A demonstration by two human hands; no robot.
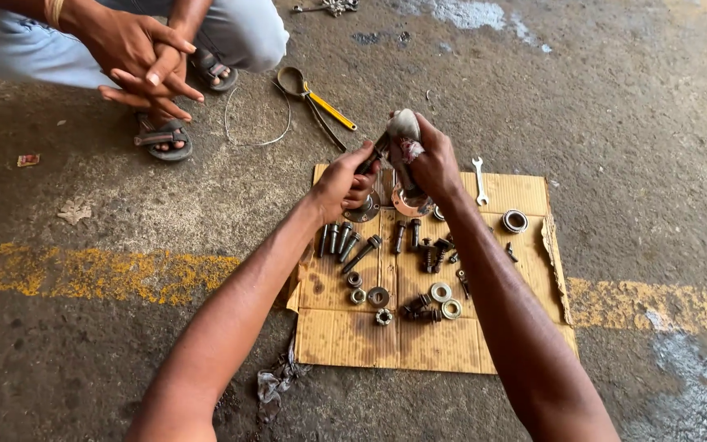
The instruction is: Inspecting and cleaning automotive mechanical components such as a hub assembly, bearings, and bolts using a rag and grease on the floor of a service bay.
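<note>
Gripping a metal part (pixel 403 155) above cardboard (pixel 345 336), right hand (pixel 434 164), left hand (pixel 341 184)

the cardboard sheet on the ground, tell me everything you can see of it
The cardboard sheet is brown, corrugated and roughly rectangular, lying flat on the concrete floor across a worn yellow painted line. Its surface is stained, and its right edge is torn and ragged. Spread over it are bolts, nuts, washers and a round bearing, with a small spanner overlapping its far edge. The person's forearms reach over it.
</note>
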